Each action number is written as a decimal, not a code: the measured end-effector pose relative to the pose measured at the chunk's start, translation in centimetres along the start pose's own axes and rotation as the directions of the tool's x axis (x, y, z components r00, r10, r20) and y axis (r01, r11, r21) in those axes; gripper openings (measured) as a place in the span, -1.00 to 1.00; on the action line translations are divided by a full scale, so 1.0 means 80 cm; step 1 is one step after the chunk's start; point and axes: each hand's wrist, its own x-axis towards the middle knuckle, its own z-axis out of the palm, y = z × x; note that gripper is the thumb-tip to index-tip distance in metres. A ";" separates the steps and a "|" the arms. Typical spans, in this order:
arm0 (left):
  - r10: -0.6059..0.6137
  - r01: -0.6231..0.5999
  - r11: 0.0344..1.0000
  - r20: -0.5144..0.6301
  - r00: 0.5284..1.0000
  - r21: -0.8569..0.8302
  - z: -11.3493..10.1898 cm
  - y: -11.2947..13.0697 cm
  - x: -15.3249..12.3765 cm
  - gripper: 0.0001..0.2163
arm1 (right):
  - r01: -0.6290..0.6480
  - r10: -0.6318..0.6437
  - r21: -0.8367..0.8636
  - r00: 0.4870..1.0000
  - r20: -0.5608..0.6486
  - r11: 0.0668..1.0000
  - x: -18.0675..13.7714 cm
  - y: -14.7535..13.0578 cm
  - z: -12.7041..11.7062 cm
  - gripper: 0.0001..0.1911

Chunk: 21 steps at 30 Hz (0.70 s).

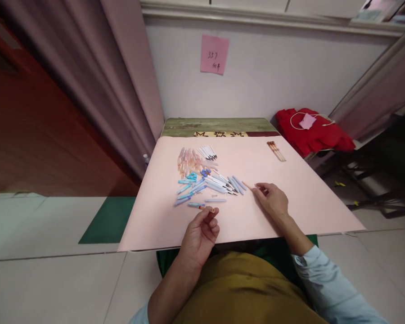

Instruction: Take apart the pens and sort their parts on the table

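Note:
My left hand [200,231], palm up near the table's front edge, pinches a short brownish-orange pen part [212,210] with a round open end towards me. Just beyond those fingertips lies a blue pen part [193,204]. Between the thumb and fingers of my right hand [272,200] is a slim tan pen barrel [247,185], pointing left. Its tip is close to a few lilac-blue pen barrels [236,184]. White refills with dark tips [219,183] and blue pen grips [192,191] lie in a loose pile between and beyond my hands.
Clear peach pen barrels [189,161] and white refills with black ends [208,152] lie at the back left. Several brown-topped pens [276,151] rest at the back right of the pink-covered table [162,225]. A red cloth [310,135] sits beyond its right edge.

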 end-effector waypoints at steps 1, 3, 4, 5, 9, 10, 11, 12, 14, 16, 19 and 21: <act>0.005 -0.005 1.000 0.002 1.000 -0.001 0.000 0.002 0.000 -0.94 | 0.012 -0.012 0.004 1.000 0.002 1.000 -0.002 -0.002 0.002 -0.64; 0.025 -0.025 1.000 0.013 1.000 -0.003 0.002 0.010 0.002 -0.94 | 0.030 -0.030 0.016 1.000 0.001 0.999 -0.005 -0.005 0.006 -0.66; 0.041 -0.040 0.999 0.023 0.999 -0.008 0.002 0.016 0.003 -0.95 | 0.037 -0.037 0.022 0.999 -0.005 0.999 -0.007 -0.006 0.007 -0.66; 0.062 -0.062 0.998 0.034 0.998 -0.015 0.003 0.023 0.004 -0.96 | 0.048 -0.048 0.026 0.999 -0.011 0.999 -0.009 -0.007 0.008 -0.66; 0.173 -0.171 0.984 0.019 0.985 -0.049 0.003 0.053 0.011 -0.92 | 0.087 -0.087 0.019 0.996 -0.018 0.996 -0.011 -0.006 0.012 -0.69; 0.192 -0.192 0.980 0.000 0.981 -0.053 0.002 0.059 0.012 -0.90 | 0.084 -0.083 0.015 0.996 -0.018 0.996 -0.010 -0.006 0.012 -0.69; 0.204 -0.205 0.977 -0.018 0.979 -0.057 0.001 0.064 0.013 -0.89 | 0.076 -0.075 0.016 0.997 -0.017 0.997 -0.009 -0.006 0.013 -0.70; 0.211 -0.212 0.975 -0.030 0.977 -0.060 0.000 0.068 0.014 -0.88 | 0.063 -0.063 0.024 0.998 -0.017 0.998 -0.009 -0.005 0.012 -0.70; 0.210 -0.212 0.975 -0.035 0.977 -0.061 -0.003 0.070 0.016 -0.87 | 0.019 -0.017 0.070 0.999 -0.027 0.997 -0.008 -0.003 0.011 -0.69; 0.203 -0.204 0.977 -0.021 0.979 -0.054 -0.005 0.069 0.019 -0.87 | -0.041 0.051 0.158 0.997 -0.059 0.987 -0.009 -0.001 0.007 -0.67; 0.185 -0.185 0.982 0.001 0.983 -0.040 -0.004 0.062 0.024 -0.90 | -0.043 0.060 0.276 0.997 -0.052 0.960 -0.015 -0.008 -0.002 -0.67; 0.163 -0.163 0.986 0.011 0.987 -0.029 -0.002 0.055 0.027 -0.94 | 0.011 -0.017 0.264 1.000 0.017 0.964 -0.020 -0.021 -0.007 -0.71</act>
